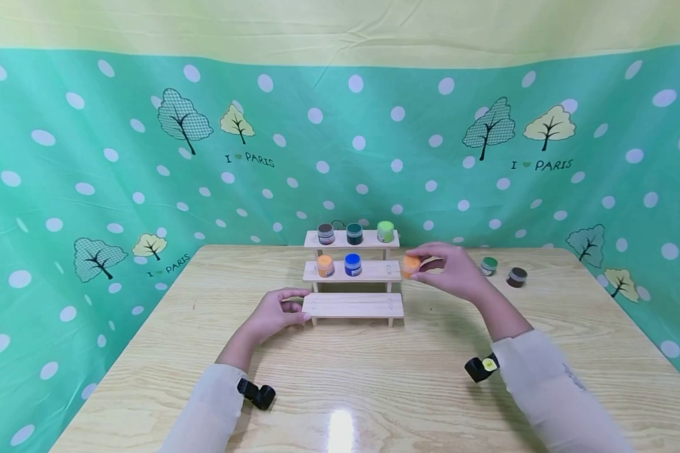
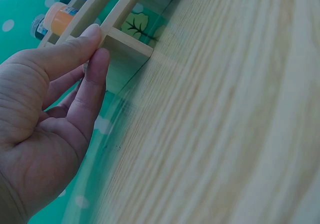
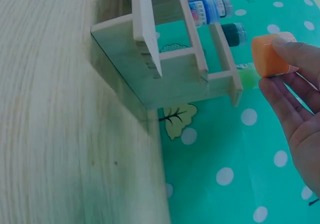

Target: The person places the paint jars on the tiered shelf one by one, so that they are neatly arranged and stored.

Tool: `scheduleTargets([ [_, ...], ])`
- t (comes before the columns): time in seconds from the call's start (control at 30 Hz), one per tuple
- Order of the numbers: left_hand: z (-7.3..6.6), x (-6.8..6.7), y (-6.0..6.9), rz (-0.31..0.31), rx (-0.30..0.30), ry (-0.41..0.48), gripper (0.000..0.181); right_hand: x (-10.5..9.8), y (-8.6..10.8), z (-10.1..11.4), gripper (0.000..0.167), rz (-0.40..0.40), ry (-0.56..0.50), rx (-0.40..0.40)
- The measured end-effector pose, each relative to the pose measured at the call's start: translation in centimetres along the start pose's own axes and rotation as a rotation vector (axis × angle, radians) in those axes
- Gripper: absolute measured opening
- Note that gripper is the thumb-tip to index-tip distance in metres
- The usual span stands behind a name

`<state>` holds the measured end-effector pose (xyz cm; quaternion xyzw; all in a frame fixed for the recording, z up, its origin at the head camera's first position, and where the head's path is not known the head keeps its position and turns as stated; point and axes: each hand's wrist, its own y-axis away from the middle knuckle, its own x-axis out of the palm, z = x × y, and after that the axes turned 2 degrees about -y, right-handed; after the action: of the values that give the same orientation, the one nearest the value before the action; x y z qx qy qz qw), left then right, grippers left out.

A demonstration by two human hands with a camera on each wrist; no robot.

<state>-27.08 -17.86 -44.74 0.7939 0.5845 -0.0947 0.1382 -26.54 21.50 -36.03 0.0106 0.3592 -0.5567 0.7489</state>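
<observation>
My right hand (image 1: 450, 272) holds an orange paint jar (image 3: 268, 56) between thumb and fingers. In the head view that jar is at the right end of the middle step of a three-step wooden rack (image 1: 352, 306); the right wrist view shows it apart from the wood. My left hand (image 1: 274, 311) pinches the left end of the lowest step with thumb and forefinger. On the middle step stand another orange jar (image 1: 325, 266) and a blue jar (image 1: 352, 265). The top step bears a dark brown jar (image 1: 325, 234), a dark green jar (image 1: 354, 234) and a light green jar (image 1: 385, 231).
A green-lidded jar (image 1: 488, 266) and a dark brown jar (image 1: 517, 277) stand on the wooden table (image 1: 408, 390), right of my right hand. A dotted green cloth (image 1: 294, 145) hangs behind the rack and along both sides of the table.
</observation>
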Motion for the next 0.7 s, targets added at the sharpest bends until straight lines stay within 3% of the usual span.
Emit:
scheduleTargets([
  [0.43, -0.1, 0.0, 0.2, -0.009, -0.017, 0.004, 0.058, 2.3, -2.3, -1.0, 0.04, 0.03, -0.04, 0.104],
  [0.7, -0.2, 0.1, 0.1, -0.022, -0.022, -0.015, 0.058, 3.7, -3.0, -1.4, 0.042, 0.016, -0.053, 0.122],
])
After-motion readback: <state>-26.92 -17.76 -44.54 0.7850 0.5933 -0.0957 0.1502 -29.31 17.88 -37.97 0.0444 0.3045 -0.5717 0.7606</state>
